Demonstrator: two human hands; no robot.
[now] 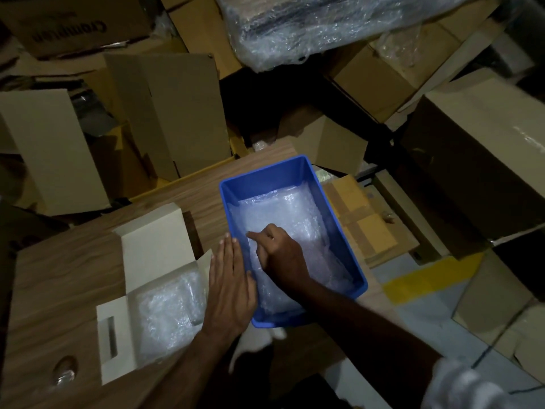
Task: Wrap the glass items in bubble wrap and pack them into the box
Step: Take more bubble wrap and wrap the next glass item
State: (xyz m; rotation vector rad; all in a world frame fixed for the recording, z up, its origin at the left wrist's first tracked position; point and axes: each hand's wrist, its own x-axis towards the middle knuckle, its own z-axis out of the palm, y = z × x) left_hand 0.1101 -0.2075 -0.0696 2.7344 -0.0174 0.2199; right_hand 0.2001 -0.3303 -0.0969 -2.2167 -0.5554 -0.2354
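Note:
A blue plastic bin [265,175] stands on the wooden table [67,261], lined with bubble wrap [295,214]. My right hand [280,252] is inside the bin with curled fingers, gripping the bubble wrap near its left wall. My left hand [230,284] lies flat with straight fingers against the bin's left outer wall. Left of the bin sits an open white cardboard box [153,240] holding a bubble-wrapped bundle [165,308]. A small glass item [63,371] lies on the table at the lower left.
Brown cardboard boxes [165,113] crowd the far side of the table and the right side. A large bubble-wrapped bundle [309,28] lies on top of boxes at the back. A taped flat carton [365,219] sits right of the bin. Yellow floor marking [427,276] shows below.

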